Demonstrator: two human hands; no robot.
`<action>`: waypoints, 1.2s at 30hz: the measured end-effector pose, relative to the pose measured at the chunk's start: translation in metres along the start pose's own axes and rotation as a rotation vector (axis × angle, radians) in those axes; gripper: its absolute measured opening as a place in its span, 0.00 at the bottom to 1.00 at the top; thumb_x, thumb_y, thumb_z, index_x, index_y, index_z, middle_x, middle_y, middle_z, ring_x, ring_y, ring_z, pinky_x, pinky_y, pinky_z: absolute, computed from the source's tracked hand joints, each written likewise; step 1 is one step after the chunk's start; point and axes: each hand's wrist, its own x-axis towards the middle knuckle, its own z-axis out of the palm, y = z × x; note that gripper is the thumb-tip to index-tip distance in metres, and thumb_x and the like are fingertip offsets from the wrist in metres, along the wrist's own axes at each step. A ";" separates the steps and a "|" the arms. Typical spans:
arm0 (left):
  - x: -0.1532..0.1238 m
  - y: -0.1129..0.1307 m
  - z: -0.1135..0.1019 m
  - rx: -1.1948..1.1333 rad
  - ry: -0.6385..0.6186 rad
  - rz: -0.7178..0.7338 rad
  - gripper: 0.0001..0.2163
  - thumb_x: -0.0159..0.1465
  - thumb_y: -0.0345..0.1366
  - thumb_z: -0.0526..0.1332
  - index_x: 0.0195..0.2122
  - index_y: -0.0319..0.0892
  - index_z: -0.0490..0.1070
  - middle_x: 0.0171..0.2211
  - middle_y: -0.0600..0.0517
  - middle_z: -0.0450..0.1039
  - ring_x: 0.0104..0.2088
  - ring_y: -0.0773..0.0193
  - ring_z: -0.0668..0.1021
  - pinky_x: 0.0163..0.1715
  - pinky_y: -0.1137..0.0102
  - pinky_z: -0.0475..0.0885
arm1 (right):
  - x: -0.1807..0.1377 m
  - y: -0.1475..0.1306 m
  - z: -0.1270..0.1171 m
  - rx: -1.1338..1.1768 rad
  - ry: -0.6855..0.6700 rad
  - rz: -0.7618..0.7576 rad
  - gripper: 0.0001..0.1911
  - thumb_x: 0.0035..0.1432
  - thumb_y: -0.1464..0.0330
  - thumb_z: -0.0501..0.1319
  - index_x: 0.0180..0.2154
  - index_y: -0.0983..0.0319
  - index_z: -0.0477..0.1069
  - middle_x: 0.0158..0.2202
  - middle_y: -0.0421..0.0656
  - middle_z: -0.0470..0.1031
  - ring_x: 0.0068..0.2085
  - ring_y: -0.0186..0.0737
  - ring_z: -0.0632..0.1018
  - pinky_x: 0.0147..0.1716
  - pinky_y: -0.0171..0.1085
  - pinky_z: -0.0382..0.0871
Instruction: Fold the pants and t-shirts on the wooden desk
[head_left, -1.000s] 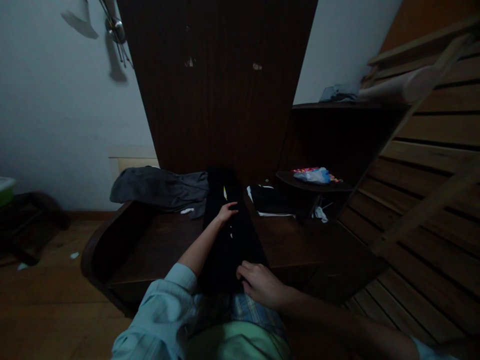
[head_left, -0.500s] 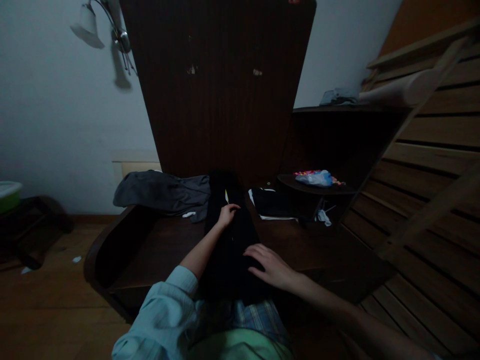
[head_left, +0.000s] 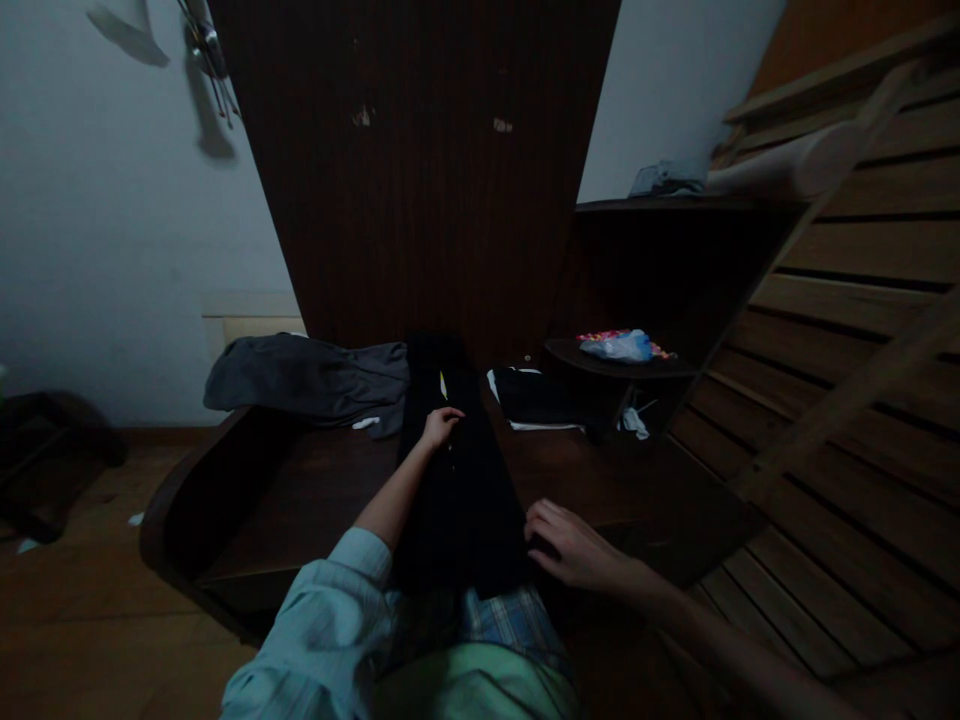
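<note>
Head view: the black garment (head_left: 480, 500) lies on the desk (head_left: 322, 490), long axis toward the dark panel (head_left: 420, 220). Left hand (head_left: 439, 428) is over its middle; right hand (head_left: 571, 545) is by its right edge, cloth leftward of the bent fingers — whether either grips, I cannot tell.

Passage over bench (head_left: 322, 490) between armrest (head_left: 180, 490) and black garment (head_left: 472, 490); gray garment (head_left: 307, 380) blocks behind.

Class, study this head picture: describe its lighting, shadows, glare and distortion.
Head view: dim, so the black cloth loses most fold detail; head view: a soft shadow below the wall lamp on the pale wall; head view: the tall dark panel narrows downward, probably from tilt and a wide lens; head view: no strong glare.
</note>
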 end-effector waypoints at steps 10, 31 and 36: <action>0.005 -0.010 -0.001 -0.093 -0.037 -0.042 0.10 0.53 0.24 0.57 0.34 0.39 0.75 0.33 0.50 0.76 0.36 0.65 0.76 0.41 0.69 0.69 | -0.005 -0.004 0.012 -0.129 0.015 -0.096 0.08 0.57 0.72 0.48 0.30 0.62 0.64 0.29 0.44 0.67 0.32 0.37 0.67 0.30 0.35 0.62; -0.044 0.043 -0.021 0.338 -0.049 0.221 0.13 0.56 0.24 0.54 0.40 0.42 0.70 0.45 0.48 0.65 0.47 0.60 0.67 0.50 0.66 0.61 | 0.042 0.009 -0.020 0.007 0.250 -0.011 0.06 0.56 0.71 0.51 0.34 0.62 0.65 0.28 0.42 0.69 0.29 0.35 0.71 0.29 0.33 0.64; -0.122 0.053 -0.040 0.387 -0.444 0.578 0.07 0.60 0.33 0.54 0.37 0.43 0.70 0.38 0.51 0.69 0.42 0.65 0.70 0.44 0.71 0.65 | 0.074 0.031 -0.007 0.088 0.197 0.013 0.07 0.56 0.71 0.52 0.37 0.61 0.65 0.37 0.44 0.70 0.40 0.38 0.71 0.41 0.37 0.64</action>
